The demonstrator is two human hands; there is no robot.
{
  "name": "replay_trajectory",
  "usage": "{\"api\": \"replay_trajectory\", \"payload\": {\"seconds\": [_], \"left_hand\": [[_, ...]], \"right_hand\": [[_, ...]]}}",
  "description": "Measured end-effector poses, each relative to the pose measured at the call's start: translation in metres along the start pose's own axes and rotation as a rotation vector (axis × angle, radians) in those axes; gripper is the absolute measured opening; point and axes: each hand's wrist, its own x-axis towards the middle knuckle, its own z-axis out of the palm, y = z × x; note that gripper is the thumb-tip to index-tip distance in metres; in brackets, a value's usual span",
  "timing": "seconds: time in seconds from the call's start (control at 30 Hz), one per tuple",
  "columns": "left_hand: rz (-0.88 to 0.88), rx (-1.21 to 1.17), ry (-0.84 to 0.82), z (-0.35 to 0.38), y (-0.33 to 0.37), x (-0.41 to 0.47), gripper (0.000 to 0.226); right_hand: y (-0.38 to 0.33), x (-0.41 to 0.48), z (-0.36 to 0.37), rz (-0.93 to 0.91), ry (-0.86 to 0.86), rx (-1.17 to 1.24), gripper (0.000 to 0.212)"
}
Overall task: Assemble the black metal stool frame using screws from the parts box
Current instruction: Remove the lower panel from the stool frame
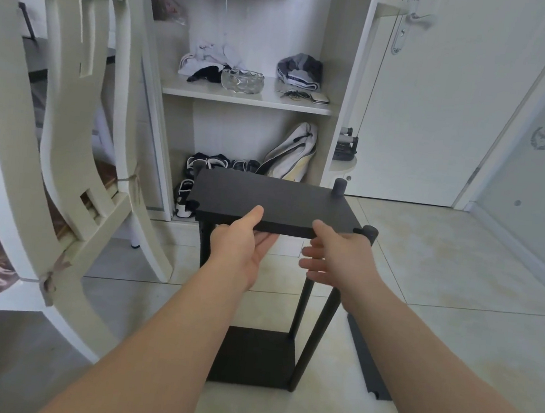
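A black stool frame stands on the tiled floor, with a flat black top panel, round black legs and a lower black shelf. My left hand grips the panel's near edge, thumb on top and fingers underneath. My right hand is at the near right edge, thumb against the panel and fingers spread apart below it. Leg tops stick up above the panel at the right corners. No screws or parts box are in view.
A loose black bar lies on the floor to the right of the frame. A white chair stands close on the left. An open wardrobe with shoes and clothes is behind, and a white door stands at right.
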Motion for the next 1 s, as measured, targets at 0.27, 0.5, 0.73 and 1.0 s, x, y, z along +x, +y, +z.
{"api": "replay_trajectory", "payload": {"seconds": [0.27,0.5,0.73,1.0], "left_hand": [[-0.025,0.076,-0.002,-0.003,0.003,-0.001,0.049],[-0.052,0.246,-0.006,-0.007,0.011,-0.007,0.045],[-0.177,1.166,0.068,-0.044,0.054,-0.015,0.088],[0.139,0.667,0.042,-0.050,0.065,0.009,0.060]], "right_hand": [[0.009,0.008,0.021,0.240,-0.098,0.586,0.026],[0.007,0.011,0.030,0.254,-0.055,0.771,0.021],[0.004,0.014,0.033,0.239,-0.054,0.841,0.020],[0.001,0.015,0.031,0.246,-0.035,0.832,0.013]]}}
